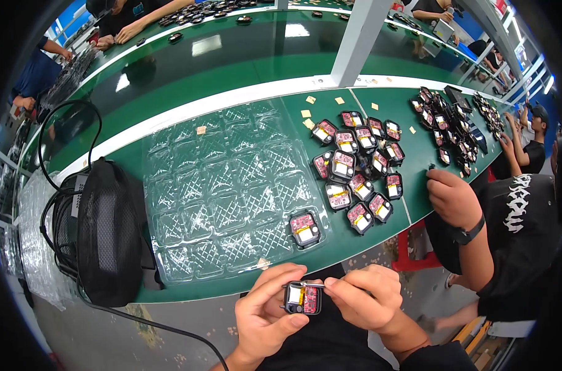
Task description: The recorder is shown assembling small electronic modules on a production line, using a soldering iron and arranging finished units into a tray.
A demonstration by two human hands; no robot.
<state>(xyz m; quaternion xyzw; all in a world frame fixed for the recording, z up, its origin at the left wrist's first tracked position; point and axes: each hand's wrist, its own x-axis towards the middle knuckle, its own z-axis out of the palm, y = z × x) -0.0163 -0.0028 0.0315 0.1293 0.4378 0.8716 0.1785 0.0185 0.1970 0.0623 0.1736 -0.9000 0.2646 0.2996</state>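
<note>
Looking from the side, I see the left hand [265, 312] closed around a small black case [303, 299], thumb low and fingers behind its upper left side. The right hand [370, 301] pinches a thin metal tool [313, 285], its tip at the case's upper rim; whether it presses there, I cannot tell. The two hands are near, but apart from each other. The case is in the air, just outside the near edge of the green table [392, 102].

I judge the case light and stiff, its shell perhaps a little slippery. The open inside seems the fragile part: red circuit board, white block, yellow tape. So it is better to take hold by the rounded outer walls and keep the fingertips away from the face.

On the table, near its near edge, lies a transparent tray [222, 176], thin, glossy and probably flexible, with square pockets in crossed-line texture. One similar unit [304, 229] sits in its near right corner. To the right of the tray there is a loose pile of such units [343, 166], and toward the table's left end a black mesh bag [111, 229].
</note>
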